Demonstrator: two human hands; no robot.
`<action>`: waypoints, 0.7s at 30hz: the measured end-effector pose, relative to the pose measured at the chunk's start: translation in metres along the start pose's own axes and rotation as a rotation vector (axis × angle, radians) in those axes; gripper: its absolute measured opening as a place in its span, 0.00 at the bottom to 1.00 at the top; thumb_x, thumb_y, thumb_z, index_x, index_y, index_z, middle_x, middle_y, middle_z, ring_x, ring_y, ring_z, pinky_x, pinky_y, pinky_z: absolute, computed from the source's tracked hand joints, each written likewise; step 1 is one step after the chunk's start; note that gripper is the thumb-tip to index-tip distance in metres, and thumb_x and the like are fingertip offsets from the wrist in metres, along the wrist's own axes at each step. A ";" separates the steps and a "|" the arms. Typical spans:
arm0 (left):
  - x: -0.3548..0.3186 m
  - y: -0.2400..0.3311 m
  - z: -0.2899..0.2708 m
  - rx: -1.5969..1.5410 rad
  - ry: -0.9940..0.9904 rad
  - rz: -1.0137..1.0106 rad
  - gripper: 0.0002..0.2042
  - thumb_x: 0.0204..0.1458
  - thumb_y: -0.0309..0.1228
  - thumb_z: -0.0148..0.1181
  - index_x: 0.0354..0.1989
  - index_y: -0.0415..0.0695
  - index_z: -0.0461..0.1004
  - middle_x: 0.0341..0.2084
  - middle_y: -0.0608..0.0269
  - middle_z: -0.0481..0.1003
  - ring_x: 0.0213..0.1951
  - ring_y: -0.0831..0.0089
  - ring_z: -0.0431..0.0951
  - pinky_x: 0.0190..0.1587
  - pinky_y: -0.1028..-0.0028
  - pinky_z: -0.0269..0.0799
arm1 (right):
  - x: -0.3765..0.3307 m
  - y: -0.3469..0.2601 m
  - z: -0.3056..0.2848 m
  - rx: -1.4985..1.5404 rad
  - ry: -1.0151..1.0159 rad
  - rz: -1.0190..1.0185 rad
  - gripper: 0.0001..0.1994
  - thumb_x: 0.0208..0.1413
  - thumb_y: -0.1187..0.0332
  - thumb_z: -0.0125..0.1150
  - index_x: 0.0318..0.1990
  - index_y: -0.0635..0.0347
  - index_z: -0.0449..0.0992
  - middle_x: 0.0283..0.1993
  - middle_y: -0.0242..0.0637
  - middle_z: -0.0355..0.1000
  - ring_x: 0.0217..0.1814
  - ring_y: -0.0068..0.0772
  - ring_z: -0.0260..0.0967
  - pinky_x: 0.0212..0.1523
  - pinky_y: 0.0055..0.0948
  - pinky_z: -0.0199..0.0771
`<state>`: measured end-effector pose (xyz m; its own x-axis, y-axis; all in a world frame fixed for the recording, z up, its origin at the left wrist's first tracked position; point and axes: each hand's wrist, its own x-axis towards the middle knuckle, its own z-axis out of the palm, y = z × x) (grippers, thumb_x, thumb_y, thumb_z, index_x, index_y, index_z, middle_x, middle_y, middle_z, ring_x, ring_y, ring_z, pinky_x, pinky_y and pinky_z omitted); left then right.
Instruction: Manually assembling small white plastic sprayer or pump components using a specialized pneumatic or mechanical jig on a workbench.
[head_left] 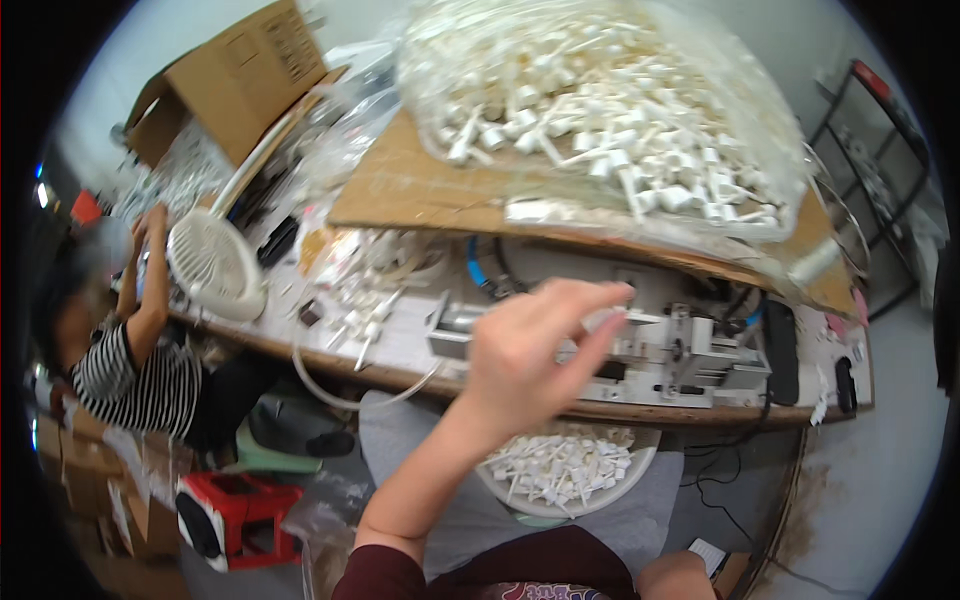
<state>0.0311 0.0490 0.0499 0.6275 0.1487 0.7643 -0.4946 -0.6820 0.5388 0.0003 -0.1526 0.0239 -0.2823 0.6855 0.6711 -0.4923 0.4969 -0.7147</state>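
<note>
My left hand [530, 350] reaches across the middle of the bench, over a metal fixture [700, 350]. Its thumb and forefinger are pinched around a small white plastic piece [603, 319], mostly hidden by the fingers. Of my right arm [675, 577], only a bit of bare skin shows at the lower edge; that hand is out of the picture. On my lap, below the bench edge, rests a round white basin [645, 462] filled with white plastic caps with thin stems [560, 470]. Left of my hand sits a metal block [450, 330] on the bench.
A raised cardboard-covered board [400, 190] carries a big clear bag of white stemmed caps [620, 120]. Loose white pieces [370, 315] and a fan [215, 262] are to the left. Another person [140, 370] works at far left. A red stool [240, 520] stands below.
</note>
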 end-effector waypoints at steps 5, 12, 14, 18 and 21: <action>0.055 -0.025 -0.002 0.067 0.095 -0.173 0.10 0.52 0.22 0.65 0.43 0.41 0.81 0.35 0.61 0.82 0.35 0.73 0.81 0.38 0.76 0.74 | -0.004 0.017 -0.008 -0.032 -0.044 0.297 0.11 0.58 0.67 0.62 0.47 0.60 0.77 0.48 0.42 0.73 0.42 0.38 0.72 0.42 0.34 0.71; 0.102 -0.079 0.030 0.424 -0.197 0.137 0.20 0.45 0.20 0.65 0.49 0.50 0.79 0.59 0.62 0.72 0.61 0.58 0.68 0.60 0.62 0.66 | 0.019 -0.056 -0.038 -0.502 0.162 0.379 0.06 0.58 0.73 0.61 0.42 0.61 0.78 0.39 0.39 0.76 0.35 0.34 0.76 0.38 0.32 0.76; 0.107 -0.093 0.039 0.511 -0.283 0.240 0.20 0.44 0.20 0.65 0.47 0.50 0.80 0.58 0.62 0.73 0.61 0.58 0.68 0.60 0.62 0.66 | 0.031 -0.104 -0.056 -0.734 0.605 0.385 0.07 0.60 0.69 0.61 0.32 0.63 0.79 0.32 0.40 0.78 0.34 0.35 0.79 0.37 0.32 0.79; 0.117 -0.087 0.045 0.489 -0.254 0.380 0.14 0.44 0.22 0.65 0.40 0.47 0.82 0.48 0.61 0.78 0.55 0.60 0.73 0.59 0.61 0.66 | 0.018 -0.134 -0.139 -1.689 1.121 0.215 0.08 0.55 0.71 0.64 0.41 0.62 0.78 0.37 0.38 0.78 0.39 0.33 0.77 0.43 0.30 0.76; 0.117 -0.082 0.045 0.352 -0.165 0.270 0.08 0.48 0.24 0.65 0.38 0.44 0.82 0.41 0.59 0.80 0.45 0.63 0.78 0.49 0.64 0.72 | 0.005 -0.146 -0.181 -2.137 0.989 0.331 0.12 0.52 0.67 0.67 0.43 0.59 0.78 0.40 0.40 0.76 0.44 0.42 0.76 0.45 0.38 0.76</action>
<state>0.1722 0.0898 0.0797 0.6059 -0.1639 0.7785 -0.4373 -0.8860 0.1538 0.2195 -0.1259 0.0956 0.4950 0.4539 0.7410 0.8474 -0.4407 -0.2962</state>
